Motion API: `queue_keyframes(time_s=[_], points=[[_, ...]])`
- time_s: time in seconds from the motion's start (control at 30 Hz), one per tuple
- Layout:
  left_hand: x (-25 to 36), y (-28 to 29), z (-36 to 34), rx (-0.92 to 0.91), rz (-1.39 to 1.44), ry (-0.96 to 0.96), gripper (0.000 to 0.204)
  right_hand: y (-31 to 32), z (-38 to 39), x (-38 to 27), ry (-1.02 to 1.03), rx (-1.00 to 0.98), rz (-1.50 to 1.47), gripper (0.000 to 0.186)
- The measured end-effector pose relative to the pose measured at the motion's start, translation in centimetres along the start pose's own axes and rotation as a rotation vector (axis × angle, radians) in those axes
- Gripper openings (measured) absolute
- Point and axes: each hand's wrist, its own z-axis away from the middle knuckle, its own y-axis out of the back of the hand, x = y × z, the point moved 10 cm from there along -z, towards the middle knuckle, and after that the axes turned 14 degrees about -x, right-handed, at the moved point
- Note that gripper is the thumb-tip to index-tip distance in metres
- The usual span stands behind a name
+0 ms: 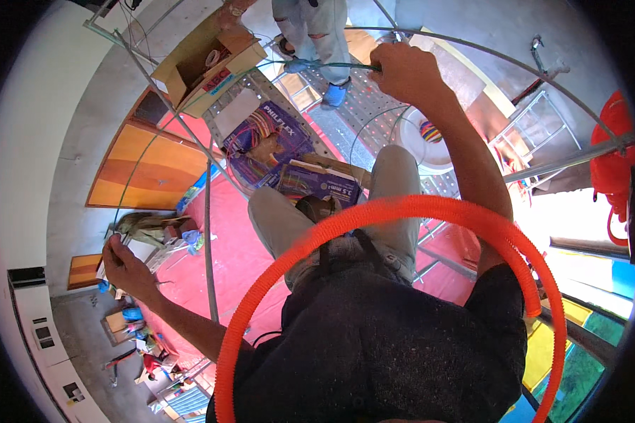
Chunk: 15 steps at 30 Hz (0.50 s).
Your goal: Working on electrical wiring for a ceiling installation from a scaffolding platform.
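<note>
The wire (353, 66) is strung between the two hands, high across the view; from the right hand (409, 74) it leaves leftward, passes the cardboard box (229, 67), bows round and drops toward the left hand (123, 266); its long axis is thus a wide curve, near level at the right hand and near upright at the left. The right grip is clamped on the wire, fingers curled over it; the left thumb and fingertips are drawn together where the wire comes down to them, but whether they pinch it I cannot tell. The right hand is the nearer to the level stretch; the left is nearer only to the falling part; a blue-grey lump lies along the level stretch, too unclear to name.

The wire is thin, smooth and dark green; the hose (434, 206), held by neither hand, is ribbed orange plastic, arching over the black shirt (374, 331) and crossing the right arm; it is blurred in places. Below the right hand sits a round white tub (408, 137) with a striped, many-coloured bundle in it; between the hands, past the knees, lie purple cartons (300, 141), their card torn, with loops of coloured wire showing. Slim metal tubes (209, 247) frame the seat; the plank (377, 99) beyond is grey and punched with holes; on it stands a co-worker in torn, pale jeans (324, 28) and a blue shoe (336, 94).
</note>
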Motion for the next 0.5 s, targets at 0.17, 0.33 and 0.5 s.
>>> queue_keyframes(time_s=[0.17, 0.33, 0.5], points=[[-2.0, 0.4, 0.3, 0.092, -0.019, 0.001, 0.026, -3.5, -2.4, 3.1, 0.005, -0.03, 0.069, 0.027], [-4.1, -2.6, -1.0, -0.024, -0.078, 0.045, 0.026, -4.2, -0.4, 9.5, -0.042, 0.159, -0.341, 0.029], [-7.4, -6.1, -3.0, -0.023, 0.023, 0.02, 0.03, -4.4, 1.1, 8.4, -0.118, -0.264, -0.871, 0.026]])
